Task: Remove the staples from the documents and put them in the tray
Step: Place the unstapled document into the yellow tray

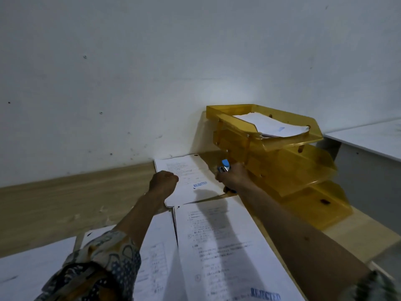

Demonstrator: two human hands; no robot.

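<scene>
1. Left hand [163, 181] is clenched in a fist and rested on the far stamped document [195, 172], frame centre.
2. Blue staple remover [225, 167] is gripped in the right hand [234, 178], just right of that sheet, beside the tray.
3. Yellow three-tier tray [230, 118] is seen centre-right; loose papers [269, 124] are held in its top tier.
4. More "REJECTED" documents [227, 246] are spread across the lower frame on the wooden desk [54, 203].
</scene>
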